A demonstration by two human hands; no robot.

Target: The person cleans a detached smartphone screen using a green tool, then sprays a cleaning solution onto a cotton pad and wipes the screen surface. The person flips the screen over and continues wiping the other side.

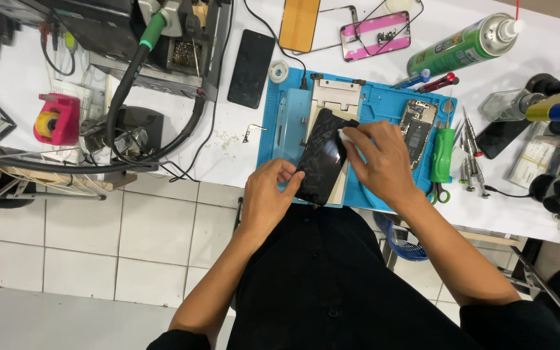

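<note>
**A:** What sits closest to the camera?

**B:** The person's dark-clothed torso and two bare forearms, reaching up to a white workbench. The left hand (268, 194) pinches the lower left edge of a black phone screen panel (322, 155), thumb and fingers closed lightly on its rim. The right hand (378, 159) lies over the panel's upper right corner, fingers curled down on a small white wipe or pad (347, 137) pressed against the glass.

**B:** Where is the panel?

**A:** Tilted on a pale plate at the near edge of a blue work mat (384, 188).

**A:** How would the panel handle?

**B:** By its look: thin, light, stiff and smooth, so likely slippery and easily cracked. Holding it by the long edges seems safest, not the face.

**A:** And farther off?

**B:** To the right on the mat, an opened phone body (417, 123), green-handled scissors (442, 159) and slim screwdrivers (466, 152). Beyond the mat lie a dark phone (251, 68), a pink phone frame (376, 35) and a green spray can (465, 42). At far left, a pink tape dispenser (56, 118) and black hoses (124, 91).
</note>
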